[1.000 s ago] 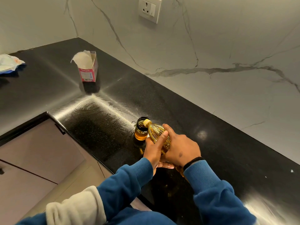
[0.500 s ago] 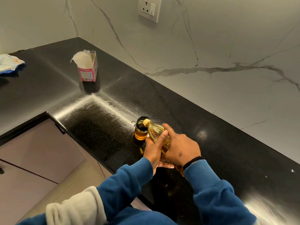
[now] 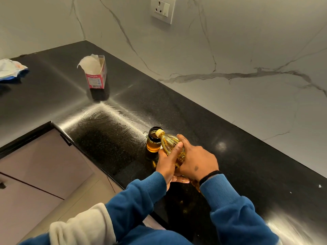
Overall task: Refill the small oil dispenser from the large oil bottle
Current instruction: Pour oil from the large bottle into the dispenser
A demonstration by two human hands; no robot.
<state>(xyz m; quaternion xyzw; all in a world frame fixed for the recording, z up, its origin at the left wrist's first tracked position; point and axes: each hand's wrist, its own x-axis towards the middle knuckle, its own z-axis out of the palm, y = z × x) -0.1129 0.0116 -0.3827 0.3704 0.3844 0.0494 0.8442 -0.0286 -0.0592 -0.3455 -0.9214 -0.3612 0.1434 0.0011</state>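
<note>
Vs. a sec ago we see almost no change: both hands hold the same pose, large oil bottle (image 3: 172, 145) stays tipped w/ its yellow neck over the small oil dispenser (image 3: 153, 140), center frame on the desk (image 3: 256, 156), so we judge the pour is ongoing, refill partway. Left hand (image 3: 167, 163) wraps the bottle from the side, right hand (image 3: 197, 160) grips it from above. Bottle: clear ribbed plastic, golden oil. Dispenser: small round glass jar, dark rim, amber oil low inside. Desk: glossy black speckled stone. Torn carton (image 3: 96, 73) upper left.
</note>
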